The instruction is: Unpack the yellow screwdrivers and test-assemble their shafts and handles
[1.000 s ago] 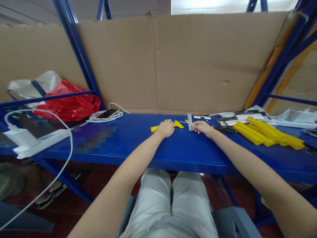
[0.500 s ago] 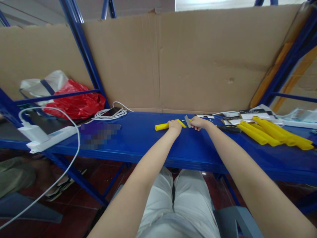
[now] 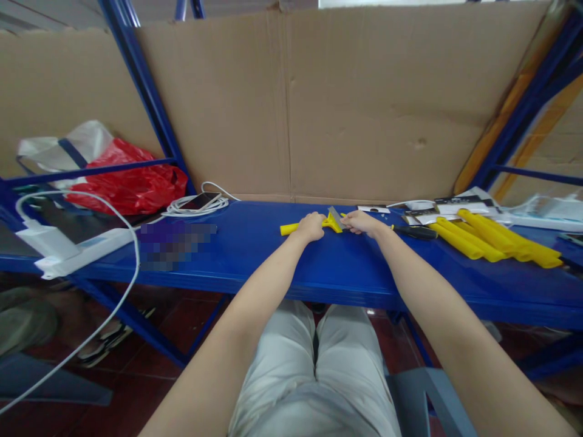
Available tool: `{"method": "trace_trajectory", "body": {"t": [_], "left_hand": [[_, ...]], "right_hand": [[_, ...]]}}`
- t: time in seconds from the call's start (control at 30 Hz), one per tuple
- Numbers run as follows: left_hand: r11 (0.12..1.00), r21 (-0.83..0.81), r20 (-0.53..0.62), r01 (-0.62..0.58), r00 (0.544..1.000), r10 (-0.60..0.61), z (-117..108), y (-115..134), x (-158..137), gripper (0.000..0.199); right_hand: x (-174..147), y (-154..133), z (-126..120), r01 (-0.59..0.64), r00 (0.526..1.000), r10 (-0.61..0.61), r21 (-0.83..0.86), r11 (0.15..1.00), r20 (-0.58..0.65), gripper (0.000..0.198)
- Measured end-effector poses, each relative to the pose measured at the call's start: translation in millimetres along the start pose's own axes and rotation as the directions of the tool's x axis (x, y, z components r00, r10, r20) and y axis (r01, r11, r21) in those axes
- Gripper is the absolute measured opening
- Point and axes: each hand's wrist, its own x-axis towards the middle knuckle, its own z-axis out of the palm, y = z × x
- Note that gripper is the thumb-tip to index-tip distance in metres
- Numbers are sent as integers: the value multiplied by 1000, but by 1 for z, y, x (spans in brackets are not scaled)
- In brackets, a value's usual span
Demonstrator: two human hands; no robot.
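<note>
My left hand [image 3: 311, 226] is closed around the handle of a yellow scraper [image 3: 288, 229]. Its flared yellow head [image 3: 335, 225] points right, toward the other hand. Between finger and thumb, my right hand [image 3: 358, 223] pinches a flat grey metal blade [image 3: 336, 213], which lies against the scraper head. Whether the blade sits in the head's slot, I cannot tell. Just right of that hand, a black-handled screwdriver [image 3: 416, 232] rests on the blue tabletop [image 3: 246, 255].
Several yellow tubes [image 3: 496, 237] lie at the right beside packets [image 3: 428, 214]. A white card [image 3: 373, 209] is at the back. On the left are a coiled white cable [image 3: 182, 207], a phone [image 3: 203, 200], a power strip [image 3: 86, 250] and a red bag [image 3: 132, 176]. Cardboard [image 3: 364, 109] stands behind.
My right hand has brought the blade left onto the scraper head, where a gap was before. The scraper head has turned to show more of itself. The whole view has shifted slightly.
</note>
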Motion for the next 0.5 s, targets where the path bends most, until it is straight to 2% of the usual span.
{"method": "trace_trajectory", "body": {"t": [0.2,0.37,0.5], "left_hand": [[996,-59,-51,72,996,-75,-2,4,-1,46],[997,-56,-64,59,996,-62,-6,6,-5,46],[997,-54,-85,53,995,-58,-7,5,-5,45]], "right_hand": [[1,-1,-1,20,998,-17,-48,999,58,37],[0,-3,-1,18,999,-15,-43,999,52,32],[2,-2,-1,4,998,-7,53,999,69,31]]}}
